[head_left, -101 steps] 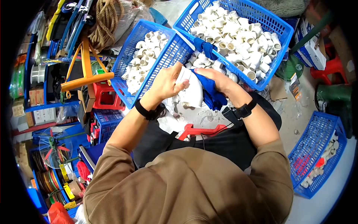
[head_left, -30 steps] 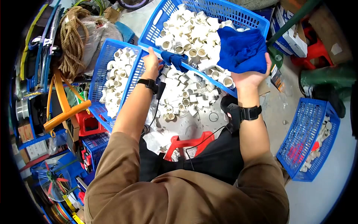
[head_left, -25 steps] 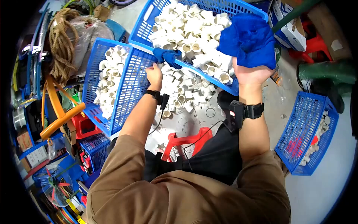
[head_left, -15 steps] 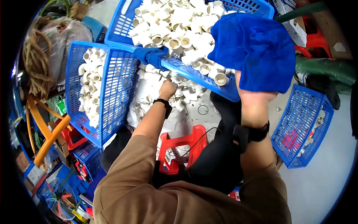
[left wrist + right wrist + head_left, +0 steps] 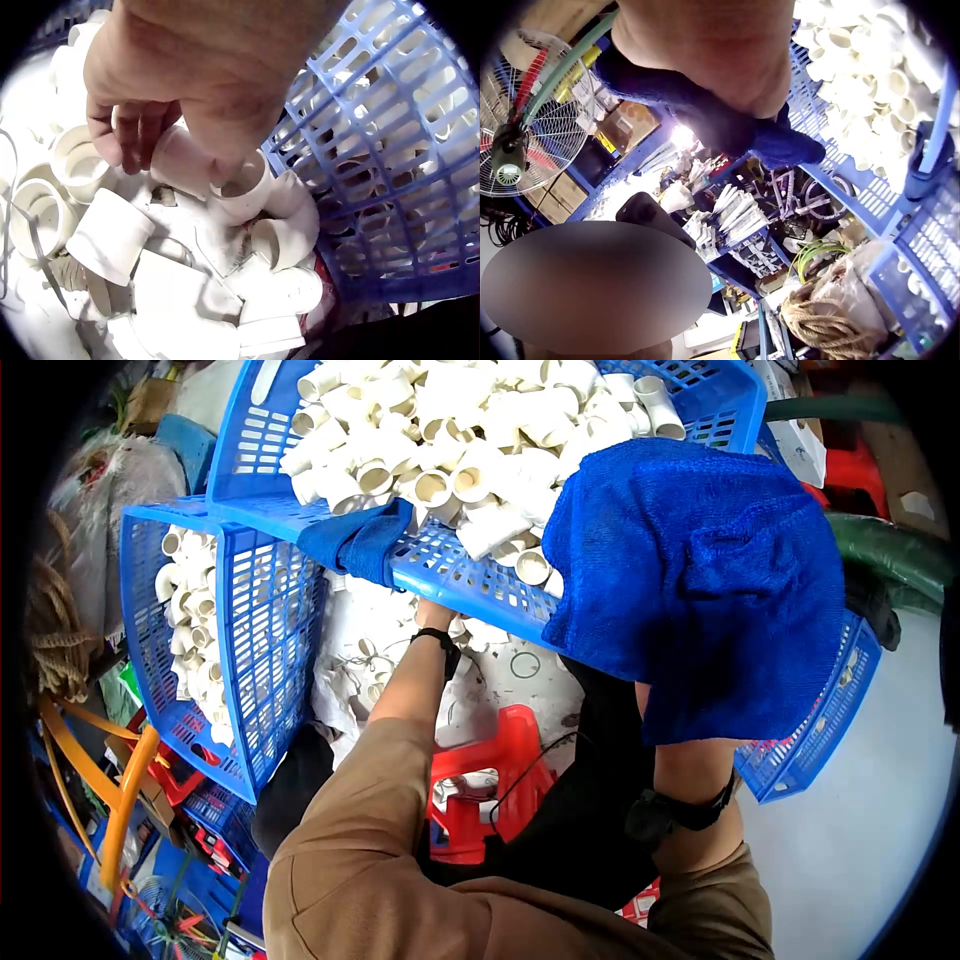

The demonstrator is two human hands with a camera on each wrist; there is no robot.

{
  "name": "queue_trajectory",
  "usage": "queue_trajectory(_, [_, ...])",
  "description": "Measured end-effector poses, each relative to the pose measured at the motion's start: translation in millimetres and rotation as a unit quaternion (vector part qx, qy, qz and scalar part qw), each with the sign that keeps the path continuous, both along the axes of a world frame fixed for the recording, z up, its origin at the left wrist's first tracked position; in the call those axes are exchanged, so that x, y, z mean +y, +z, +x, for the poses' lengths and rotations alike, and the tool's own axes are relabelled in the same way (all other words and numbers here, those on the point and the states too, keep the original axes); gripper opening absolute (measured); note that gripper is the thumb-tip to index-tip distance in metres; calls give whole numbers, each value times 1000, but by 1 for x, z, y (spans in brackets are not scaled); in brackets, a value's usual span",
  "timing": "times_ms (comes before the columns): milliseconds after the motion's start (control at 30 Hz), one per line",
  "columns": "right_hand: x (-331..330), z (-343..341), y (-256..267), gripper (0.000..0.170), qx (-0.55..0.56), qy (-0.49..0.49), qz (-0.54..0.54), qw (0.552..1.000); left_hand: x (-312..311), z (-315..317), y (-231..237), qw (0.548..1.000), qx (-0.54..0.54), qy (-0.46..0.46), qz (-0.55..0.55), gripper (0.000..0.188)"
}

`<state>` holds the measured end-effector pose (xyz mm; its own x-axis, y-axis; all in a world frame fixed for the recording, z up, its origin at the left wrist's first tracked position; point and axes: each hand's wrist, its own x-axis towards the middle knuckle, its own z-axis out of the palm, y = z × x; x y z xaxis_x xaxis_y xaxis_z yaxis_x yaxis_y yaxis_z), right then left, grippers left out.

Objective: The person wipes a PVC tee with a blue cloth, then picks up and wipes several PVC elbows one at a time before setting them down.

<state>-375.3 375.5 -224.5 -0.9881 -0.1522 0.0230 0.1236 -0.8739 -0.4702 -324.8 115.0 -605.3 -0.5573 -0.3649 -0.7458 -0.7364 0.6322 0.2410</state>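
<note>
- Well, the left grip reaches down low into a pile of white pipe bits.
- Its fingers are bent, and its thumb is right by one white pipe piece. That piece sits just under the grip, between thumb and fingers. I cannot tell if the grip has hold of it.
- The right grip is up high, under a fuzzy blue cloth. The cloth hangs over it and hides the fingers, so I cannot tell how far open it is.
- Just ahead of the left grip is a big blue basket, piled with more white pipe bits. Its near edge hides part of this grip from the head camera.
- A blue rag is wrapped on that edge, near the left grip.
- To the left of the left grip stands another blue basket, with white bits inside.
- A red stool is nearer the person's body than the left grip.
- Past the right grip, lower down, is a third basket, partly behind the cloth.
</note>
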Motion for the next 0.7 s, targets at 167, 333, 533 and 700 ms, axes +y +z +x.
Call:
queue_trajectory(167, [-3,5,1,60,-52,-21,12,998,-10,-1,27,999,-6,3,-50,51])
queue_trajectory(333, [-8,5,4,63,-85,3,-104,991,-49,32,89,977,181,48,100,62])
queue_trajectory(533, [-60,33,30,47,12,-51,185,981,-72,67,291,843,512,-145,82,66])
queue_trajectory(700, [-114,73,27,59,86,170,435,880,-47,67,426,818,512,-261,35,66])
